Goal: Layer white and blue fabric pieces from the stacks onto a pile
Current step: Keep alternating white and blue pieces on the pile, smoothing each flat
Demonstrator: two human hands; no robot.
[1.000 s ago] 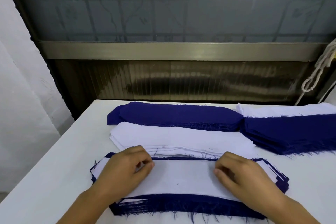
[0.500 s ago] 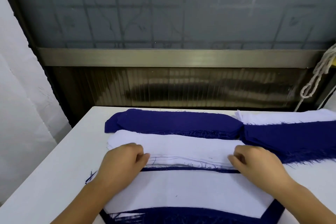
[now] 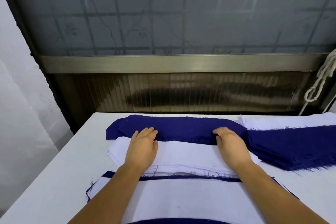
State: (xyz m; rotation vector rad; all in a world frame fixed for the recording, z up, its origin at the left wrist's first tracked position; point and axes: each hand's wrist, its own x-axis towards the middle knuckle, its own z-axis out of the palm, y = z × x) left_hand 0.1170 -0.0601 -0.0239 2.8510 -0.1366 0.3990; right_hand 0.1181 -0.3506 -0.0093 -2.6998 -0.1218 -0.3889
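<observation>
Both hands (image 3: 143, 143) (image 3: 231, 143) on blue stack (image 3: 183, 127) edge.

A white table (image 3: 54, 178) stands against a frosted patterned glass window (image 3: 181, 14) with a brushed metal rail (image 3: 174, 63); pale knotted rope (image 3: 316, 85) hangs right

We see a dark blue stack (image 3: 181, 129) and below it a plain white stack (image 3: 187, 154). The near pile (image 3: 181, 200) shows white on top with dark blue edges. At the right lie more dark blue pieces (image 3: 291, 147) and white pieces (image 3: 283, 122). The table (image 3: 60, 178) is white, the rope (image 3: 320, 82) off-white, the wall (image 3: 163, 14) grey with faint branch patterns.
</observation>
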